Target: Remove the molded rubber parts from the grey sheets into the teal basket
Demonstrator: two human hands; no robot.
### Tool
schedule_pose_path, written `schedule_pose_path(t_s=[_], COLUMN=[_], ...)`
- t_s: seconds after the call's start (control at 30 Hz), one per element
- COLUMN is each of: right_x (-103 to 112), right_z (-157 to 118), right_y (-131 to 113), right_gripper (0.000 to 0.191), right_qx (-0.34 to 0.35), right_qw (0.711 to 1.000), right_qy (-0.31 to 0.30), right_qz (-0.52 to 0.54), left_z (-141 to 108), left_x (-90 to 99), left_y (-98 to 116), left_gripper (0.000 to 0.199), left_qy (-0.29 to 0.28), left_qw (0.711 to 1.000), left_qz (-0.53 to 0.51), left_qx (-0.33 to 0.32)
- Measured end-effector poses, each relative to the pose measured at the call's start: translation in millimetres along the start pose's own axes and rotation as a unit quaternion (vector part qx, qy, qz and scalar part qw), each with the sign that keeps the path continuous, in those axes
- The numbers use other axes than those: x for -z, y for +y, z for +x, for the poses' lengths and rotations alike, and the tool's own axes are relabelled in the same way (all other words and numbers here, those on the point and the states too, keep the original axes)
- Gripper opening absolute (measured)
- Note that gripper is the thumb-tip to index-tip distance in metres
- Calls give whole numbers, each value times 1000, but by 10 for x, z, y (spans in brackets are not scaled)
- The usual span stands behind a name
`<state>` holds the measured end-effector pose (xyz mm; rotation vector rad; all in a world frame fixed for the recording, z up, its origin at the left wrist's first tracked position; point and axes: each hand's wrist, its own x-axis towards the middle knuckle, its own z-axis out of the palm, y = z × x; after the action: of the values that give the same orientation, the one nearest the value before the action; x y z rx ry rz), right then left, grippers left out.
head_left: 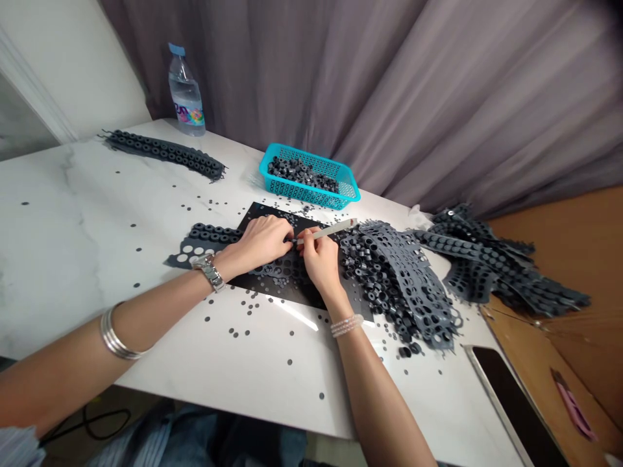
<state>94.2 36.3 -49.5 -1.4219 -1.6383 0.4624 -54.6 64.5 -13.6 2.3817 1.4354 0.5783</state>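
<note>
My right hand (pixel 318 256) grips a slim white pen-like tool (pixel 335 228), its tip down close to my left fingertips. With its fingers bent and closed, my left hand (pixel 267 239) holds down a grey rubber sheet (pixel 197 250) with rows of round holes and raised rings. Part of that sheet lies under my hands on a black mat (pixel 257 211), and the exact spot at the tool's tip is hidden by my fingers. Loose black rubber rings (pixel 374 269) are heaped right of my right hand, beside a punched-out grey sheet (pixel 406 266).
Behind the mat stands a turquoise basket (pixel 350 194) of small dark rings. A water bottle (pixel 186 94) and a ringed rubber strip (pixel 165 152) are at the back left. More strips (pixel 487 259) pile up at right, near a phone (pixel 516 402) and pink cutter (pixel 574 408). Small discs are scattered about.
</note>
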Motion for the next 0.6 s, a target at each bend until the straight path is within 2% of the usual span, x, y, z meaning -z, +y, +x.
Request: schedule_pose_path(t_s=[0.2, 0.37, 0.6], right_x=[-42, -52, -16], right_z=[-7, -1, -22], right_y=[-86, -94, -42], right_gripper=[26, 27, 32], right_qx=[32, -10, 0], right_qw=[994, 996, 1000], right_qy=[-1, 5, 5], right_qz=[-100, -84, -31], left_z=[-15, -46, -72], left_x=[-38, -74, -116], left_y=[-55, -153, -117], left_gripper=[23, 21, 25], left_qy=[5, 13, 14], left_qw=[999, 1000, 999], left_qz=[32, 14, 50], left_qx=[-23, -15, -15])
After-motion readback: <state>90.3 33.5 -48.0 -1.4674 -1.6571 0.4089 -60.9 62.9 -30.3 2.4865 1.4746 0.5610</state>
